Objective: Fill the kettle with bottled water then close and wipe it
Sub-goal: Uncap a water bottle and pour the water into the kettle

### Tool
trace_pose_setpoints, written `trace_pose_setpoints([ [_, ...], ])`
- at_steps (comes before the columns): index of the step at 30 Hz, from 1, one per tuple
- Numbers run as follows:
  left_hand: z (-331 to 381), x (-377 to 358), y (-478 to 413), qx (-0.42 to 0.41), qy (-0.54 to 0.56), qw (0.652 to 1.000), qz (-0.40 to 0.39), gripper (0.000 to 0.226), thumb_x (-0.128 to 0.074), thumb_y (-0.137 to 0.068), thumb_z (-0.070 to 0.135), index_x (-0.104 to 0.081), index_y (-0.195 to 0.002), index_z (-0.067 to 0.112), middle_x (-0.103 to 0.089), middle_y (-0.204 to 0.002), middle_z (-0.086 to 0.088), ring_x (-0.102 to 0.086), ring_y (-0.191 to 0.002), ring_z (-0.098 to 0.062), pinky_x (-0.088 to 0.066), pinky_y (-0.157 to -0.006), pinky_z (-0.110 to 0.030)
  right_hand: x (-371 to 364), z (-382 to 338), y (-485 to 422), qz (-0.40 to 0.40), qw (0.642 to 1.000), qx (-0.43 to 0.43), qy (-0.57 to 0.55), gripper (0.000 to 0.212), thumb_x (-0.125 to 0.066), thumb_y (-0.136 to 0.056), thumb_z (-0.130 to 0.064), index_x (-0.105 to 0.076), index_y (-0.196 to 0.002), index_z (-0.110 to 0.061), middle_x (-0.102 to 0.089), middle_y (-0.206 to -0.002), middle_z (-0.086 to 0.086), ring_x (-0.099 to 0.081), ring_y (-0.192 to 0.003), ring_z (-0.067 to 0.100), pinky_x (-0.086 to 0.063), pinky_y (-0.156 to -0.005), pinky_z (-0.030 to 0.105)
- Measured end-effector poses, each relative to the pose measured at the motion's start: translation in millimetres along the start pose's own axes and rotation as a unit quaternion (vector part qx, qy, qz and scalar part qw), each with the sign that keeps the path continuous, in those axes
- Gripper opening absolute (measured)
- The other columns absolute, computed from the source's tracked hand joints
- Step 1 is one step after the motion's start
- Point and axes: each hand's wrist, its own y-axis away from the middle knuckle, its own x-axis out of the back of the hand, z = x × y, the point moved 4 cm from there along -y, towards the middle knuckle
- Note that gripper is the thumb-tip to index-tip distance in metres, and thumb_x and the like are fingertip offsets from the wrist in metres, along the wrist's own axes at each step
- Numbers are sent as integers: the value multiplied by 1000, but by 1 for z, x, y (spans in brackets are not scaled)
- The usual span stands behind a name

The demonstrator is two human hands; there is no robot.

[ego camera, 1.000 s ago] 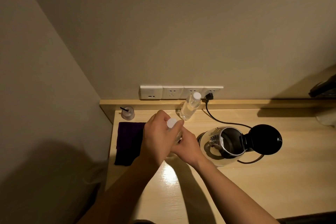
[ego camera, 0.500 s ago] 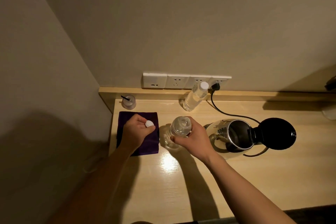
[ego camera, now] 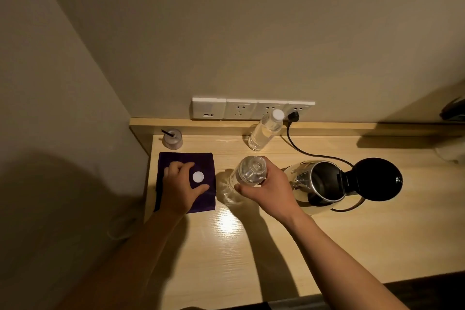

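Note:
My right hand grips an uncapped clear water bottle that stands upright on the wooden desk, just left of the kettle. The steel kettle sits on its base with its black lid swung open to the right. My left hand rests with fingers spread on a folded purple cloth at the desk's left end. The bottle's white cap lies on the cloth between thumb and fingers, and my hand no longer pinches it.
A second, capped water bottle stands at the back by the wall sockets. The kettle's black cord runs from a plug there. A small jar with a dark stick stands in the back left corner. A side wall closes the left.
My left hand unscrewed the cap, carried it left and set it on the purple cloth, then spread its fingers. My right hand kept hold of the bottle.

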Motion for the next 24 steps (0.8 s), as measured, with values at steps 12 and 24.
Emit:
trace_pose_setpoints([
  [12,143,12,30,-80,291,950,-75,70,-83,-68,37,-55,-131,26,-63,-124,6,-62,-117,-12,-54,-99,-45,16,-37,20,41,998,36,10,55,-91,-65,-26,-65,-112,-35,-69,-107,-9,-66,-100,6,-58,-88,36],
  [24,181,-2,53,-76,393,913,-85,35,-77,-82,34,-66,-116,33,-74,-105,3,-72,-100,-24,-60,-87,-52,48,-20,62,101,994,21,16,74,-89,-69,-44,-55,-134,-35,-57,-121,-17,-58,-114,0,-51,-93,19],
])
